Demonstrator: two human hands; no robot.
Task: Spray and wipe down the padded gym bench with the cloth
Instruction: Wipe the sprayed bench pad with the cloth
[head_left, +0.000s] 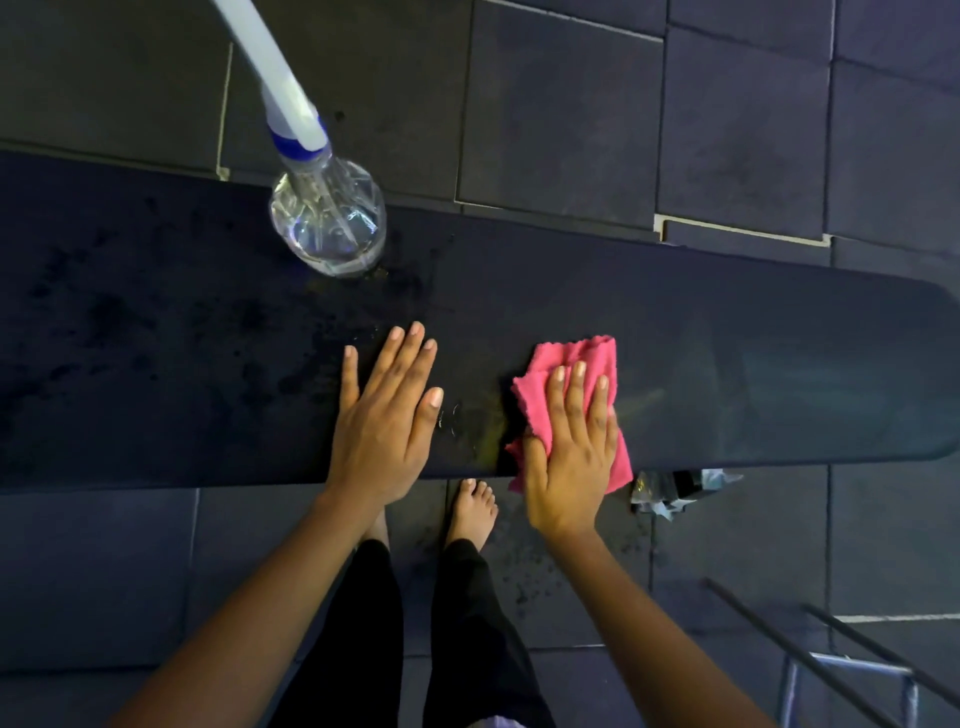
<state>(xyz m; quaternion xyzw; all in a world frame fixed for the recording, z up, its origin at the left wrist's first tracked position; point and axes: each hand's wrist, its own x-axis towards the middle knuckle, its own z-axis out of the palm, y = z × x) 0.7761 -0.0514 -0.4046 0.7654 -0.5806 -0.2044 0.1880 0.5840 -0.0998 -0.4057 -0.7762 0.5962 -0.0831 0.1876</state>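
Bottle (328, 223) stands on bench (727, 358), cloth (563, 400) lies right.

One wide-angle camera, worn on the person's head, looks almost straight down from close above the long, dark padded desk (727, 364), which crosses the frame left to right. The dark tiled floor (571, 104) shows beyond it, and the wearer's bare foot (470, 512) shows below its near edge.

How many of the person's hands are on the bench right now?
2. The left hand lies flat on the bare padded bench, near its front edge. The right hand presses flat on the pink cloth, further right along the same edge.
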